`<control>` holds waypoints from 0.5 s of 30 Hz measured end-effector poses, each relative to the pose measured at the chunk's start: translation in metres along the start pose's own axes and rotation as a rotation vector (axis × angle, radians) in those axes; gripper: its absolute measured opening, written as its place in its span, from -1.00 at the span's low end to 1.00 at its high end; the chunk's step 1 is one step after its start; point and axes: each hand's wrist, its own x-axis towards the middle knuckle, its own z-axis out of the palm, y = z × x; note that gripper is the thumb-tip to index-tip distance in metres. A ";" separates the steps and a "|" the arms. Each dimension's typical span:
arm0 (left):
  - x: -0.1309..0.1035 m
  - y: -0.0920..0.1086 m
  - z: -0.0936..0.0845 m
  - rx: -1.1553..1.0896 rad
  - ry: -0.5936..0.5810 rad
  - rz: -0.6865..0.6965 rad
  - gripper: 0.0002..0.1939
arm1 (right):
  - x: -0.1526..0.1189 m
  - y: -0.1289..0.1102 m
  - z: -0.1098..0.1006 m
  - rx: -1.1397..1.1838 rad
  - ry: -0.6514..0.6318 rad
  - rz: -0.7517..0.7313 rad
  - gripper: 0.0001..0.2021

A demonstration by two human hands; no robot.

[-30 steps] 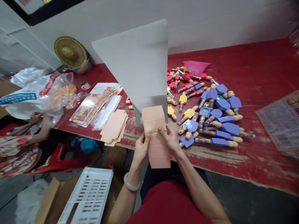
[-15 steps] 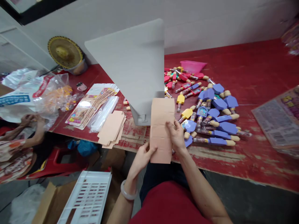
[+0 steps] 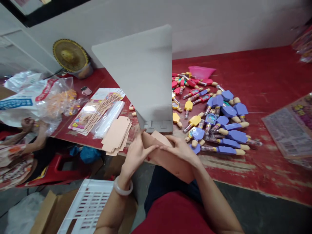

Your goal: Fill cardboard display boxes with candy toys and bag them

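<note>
Both grips are closed around a tan, creased cardboard piece [image 3: 170, 162]: the left hand [image 3: 135, 151] grasps its upper-left end and the right hand [image 3: 181, 150] its upper side, thumbs pointing at each other along the top. The cardboard piece is held just off the front edge of a worn, red-painted counter [image 3: 263, 78], above the person's lap.

Half a second ago it stood as a long, flat strip with its broad face showing; now it slants from upper left to lower right, with a flap bent up behind. The left hand has risen from the strip's lower corner, and the right hand has turned to arch over it.

With the strip out of the way, the bottom front of a tall, white cardboard box [image 3: 143, 71] at the counter's front edge shows fully. Left of the box, the fanned stack of flat tan cards [image 3: 115, 135] lies unchanged by that edge; right of it, the heap of purple, yellow and red plastic toys [image 3: 209, 120] also keeps its place.
</note>
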 end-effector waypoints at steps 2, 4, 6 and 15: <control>0.001 -0.004 0.003 -0.250 -0.145 -0.140 -0.32 | -0.001 0.001 -0.001 -0.038 0.073 -0.039 -0.47; 0.000 -0.014 0.010 -0.508 -0.107 -0.286 -0.37 | -0.006 0.008 -0.005 -0.128 0.281 -0.053 -0.46; -0.004 -0.024 0.018 -0.694 0.080 -0.402 -0.34 | -0.012 0.018 -0.008 -0.200 0.534 0.020 -0.41; -0.019 -0.049 0.023 -0.855 0.223 -0.456 -0.25 | -0.011 0.022 0.011 0.361 0.527 0.234 -0.36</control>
